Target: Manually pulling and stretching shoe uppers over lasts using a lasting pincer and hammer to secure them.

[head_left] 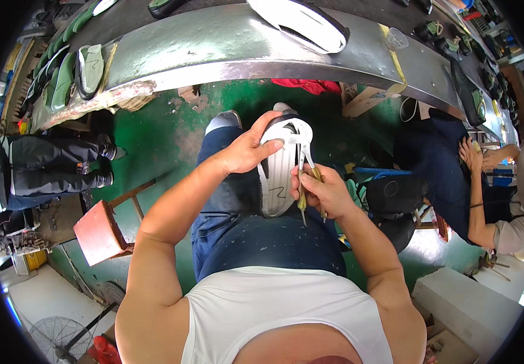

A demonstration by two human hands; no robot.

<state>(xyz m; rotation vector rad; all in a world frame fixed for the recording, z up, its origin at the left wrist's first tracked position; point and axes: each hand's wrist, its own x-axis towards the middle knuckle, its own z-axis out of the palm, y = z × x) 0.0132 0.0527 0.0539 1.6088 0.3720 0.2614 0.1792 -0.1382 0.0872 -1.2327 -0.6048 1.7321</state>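
Over my lap, a white shoe upper with a dark edge [279, 176] lies lengthwise, its bottom side marked with a dark pen stroke. My left hand [251, 144] grips its far end, thumb pressed on the white material and fingers round the dark rim. In my right hand [330, 191] is a pair of pliers [303, 159] with worn yellowish handles. The plier legs point away from me, and their upper part meets the white band at the shoe's far end. Whether the jaws bite on it, I cannot tell.
A metal-topped bench [189, 45] curves across ahead, bearing a white shoe piece [304, 25] and a clear cup [396, 40]. Green-white shoe parts [90, 68] sit at the left. A reddish stool [100, 233] stands left. One person [480, 200] works at right; another's legs [55, 164] show left.
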